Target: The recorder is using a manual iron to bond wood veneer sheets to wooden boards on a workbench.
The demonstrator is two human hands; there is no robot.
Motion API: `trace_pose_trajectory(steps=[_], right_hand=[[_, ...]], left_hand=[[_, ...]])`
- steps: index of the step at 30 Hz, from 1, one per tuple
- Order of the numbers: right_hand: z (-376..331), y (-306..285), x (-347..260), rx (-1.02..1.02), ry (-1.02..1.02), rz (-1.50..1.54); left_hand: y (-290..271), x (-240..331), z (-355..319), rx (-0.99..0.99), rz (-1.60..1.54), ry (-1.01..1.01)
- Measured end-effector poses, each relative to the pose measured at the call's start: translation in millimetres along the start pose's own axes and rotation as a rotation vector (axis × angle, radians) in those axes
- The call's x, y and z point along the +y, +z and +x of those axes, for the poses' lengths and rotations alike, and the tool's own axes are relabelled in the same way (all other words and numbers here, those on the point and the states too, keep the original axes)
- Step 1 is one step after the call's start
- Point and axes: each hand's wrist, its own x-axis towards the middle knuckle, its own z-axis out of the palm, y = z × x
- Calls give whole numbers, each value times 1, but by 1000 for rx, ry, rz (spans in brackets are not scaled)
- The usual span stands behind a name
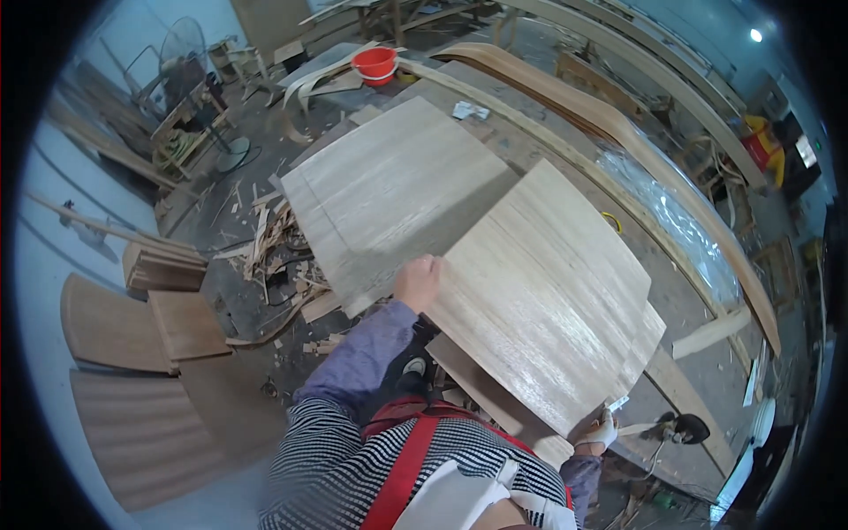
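A pale wooden panel [543, 283] with cut corners lies tilted in front of me, above the bench. My left hand [418, 283] is closed on its left edge, the fingers partly behind it. At its near right corner, my right hand [601, 433], in a whitish glove, grips the edge. A small white piece [619, 403] shows by the right fingertips; its kind is unclear. Behind and to the left lies a second pale wooden panel [397, 177], partly covered by the first. Another board [481, 384] shows beneath the near edge.
A long grey bench [565, 172] holds curved wooden strips [601, 119], clear plastic film [667, 212] and a dark round tool [689, 429]. At the far side is a red bucket [375, 64]. Wood scraps [274, 238] litter the floor; stacked boards [132, 415] and a fan [184, 62] stand left.
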Motion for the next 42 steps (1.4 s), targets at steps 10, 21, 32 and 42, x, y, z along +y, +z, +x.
trace_pose_trajectory(steps=[10,21,32,42], right_hand=[[-54,233,17,-669,-186,-268],[-148,447,91,-978,-750,-935],[-83,292,30,-882,-427,-594],[94,-22,-57,-45,-157,-423]], left_hand=[[-89,-184,-113,494,-172,-368],[-34,-274,-205,627,-785,-858],[27,-206,-93,199,-623,-277],[11,-163,-45,-256,-96,-455]])
